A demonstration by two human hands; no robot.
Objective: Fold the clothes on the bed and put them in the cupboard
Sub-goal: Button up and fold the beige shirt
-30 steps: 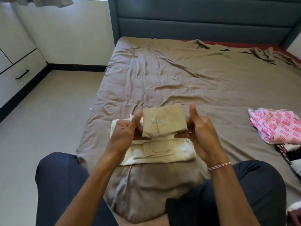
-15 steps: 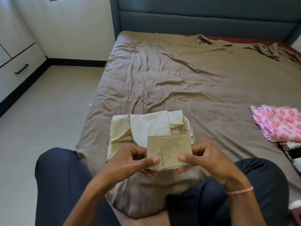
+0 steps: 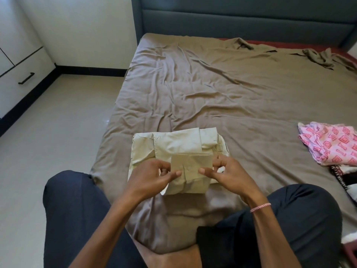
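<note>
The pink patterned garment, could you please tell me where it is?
In the head view, the pink patterned garment lies on the brown bedsheet at the far right, well right of the cream shirt.

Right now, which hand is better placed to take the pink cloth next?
Probably the right hand: the pink cloth lies on its side of the bed, while the left hand would cross over the beige shirt both hands pinch.

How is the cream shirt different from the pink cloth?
The cream shirt is plain, the pink cloth patterned. The cream shirt is folded square, the pink cloth rumpled. The left hand and right hand grip the cream shirt, not the pink cloth. Both lie on the bed.
</note>
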